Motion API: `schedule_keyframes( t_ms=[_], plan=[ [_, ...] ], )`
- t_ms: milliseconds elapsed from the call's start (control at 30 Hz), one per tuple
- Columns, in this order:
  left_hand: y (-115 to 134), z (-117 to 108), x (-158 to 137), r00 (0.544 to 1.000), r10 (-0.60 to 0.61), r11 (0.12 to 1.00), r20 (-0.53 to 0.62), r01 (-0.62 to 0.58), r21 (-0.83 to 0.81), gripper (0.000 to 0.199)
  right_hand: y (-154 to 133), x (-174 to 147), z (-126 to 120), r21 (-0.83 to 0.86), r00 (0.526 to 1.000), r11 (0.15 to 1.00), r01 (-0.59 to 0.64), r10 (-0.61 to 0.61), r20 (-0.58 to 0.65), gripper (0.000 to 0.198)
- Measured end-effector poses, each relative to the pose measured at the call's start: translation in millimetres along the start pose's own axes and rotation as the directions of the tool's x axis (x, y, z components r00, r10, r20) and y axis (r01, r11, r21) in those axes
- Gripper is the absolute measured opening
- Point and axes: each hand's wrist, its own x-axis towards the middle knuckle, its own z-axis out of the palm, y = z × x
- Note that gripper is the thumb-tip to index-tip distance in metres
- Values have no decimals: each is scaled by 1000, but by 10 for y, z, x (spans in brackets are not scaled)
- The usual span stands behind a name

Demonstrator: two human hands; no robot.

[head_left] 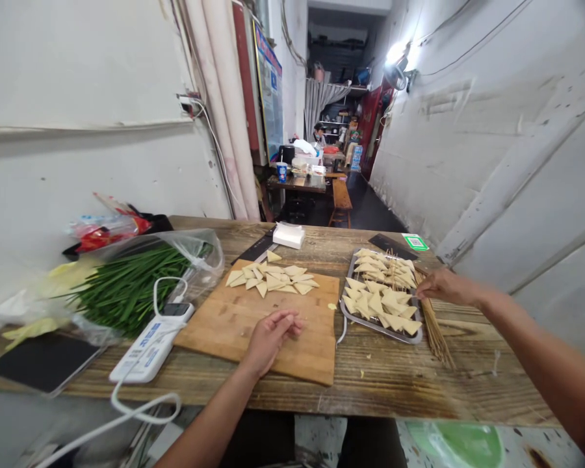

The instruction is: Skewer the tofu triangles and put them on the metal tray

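My left hand (276, 333) hovers over the front of the wooden cutting board (214, 328), with thumb and fingers drawn together. Whatever it may hold does not show. Behind it on the board lies a loose pile of pale tofu triangles (275, 279). To the right, a metal tray (409, 337) carries rows of tofu triangles (377, 302) threaded on skewers. At the tray's right edge my right hand (441, 286) pinches the end of a bamboo skewer, mostly hidden by the fingers. A bundle of bare bamboo skewers (436, 335) lies beneath and beside that hand.
A bag of green chives (131, 286) and a white power strip (151, 344) with cables lie left of the board. Behind it are a knife (258, 246) and a tissue pack (289, 235). A green code card (414, 242) lies at back right. A person sits far off.
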Motion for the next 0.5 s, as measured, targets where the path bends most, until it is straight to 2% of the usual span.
schedule_keyframes(
  t_ms=[100, 233, 300, 400, 500],
  plan=[
    [6, 11, -8, 1000, 7, 1000, -6, -7, 14, 30, 31, 218, 1, -83, 997, 995, 48, -43, 60, 19],
    [17, 23, -21, 1000, 3, 1000, -14, -3, 22, 31, 45, 502, 54, -165, 999, 985, 45, -44, 8, 24],
    [24, 27, -24, 1000, -2, 1000, -14, 2, 29, 30, 48, 639, 90, -172, 999, 984, 49, -50, -5, 24],
    [27, 28, -22, 1000, -4, 999, -23, 5, 47, 31, 46, 839, 150, -158, 999, 986, 52, -54, -7, 11],
    [15, 20, -15, 999, -11, 999, -33, 13, 52, 32, 25, 1025, 214, -119, 998, 992, 38, -43, -47, 16]
  ],
)
